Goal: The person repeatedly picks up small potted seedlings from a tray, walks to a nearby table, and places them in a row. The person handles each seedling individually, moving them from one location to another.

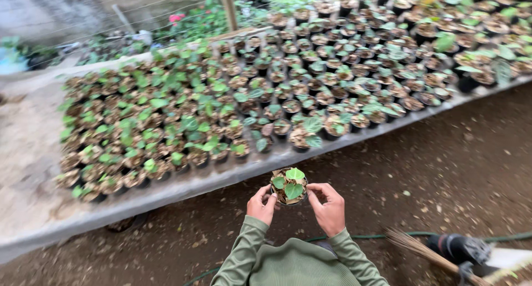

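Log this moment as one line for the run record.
left hand: holds small seedling pot | right hand: holds same pot | pot: held before bench of potted seedlings | broom: lower right

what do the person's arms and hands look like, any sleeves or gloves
Both arms wear long olive-green knit sleeves with ribbed cuffs at the wrists. The left hand and right hand are bare: no gloves, rings or watch visible.

A plant nursery is shown: rows of small potted seedlings [221,114] are massed on a long tabletop [33,153] from nine to two o'clock, above a dirt floor [443,169].
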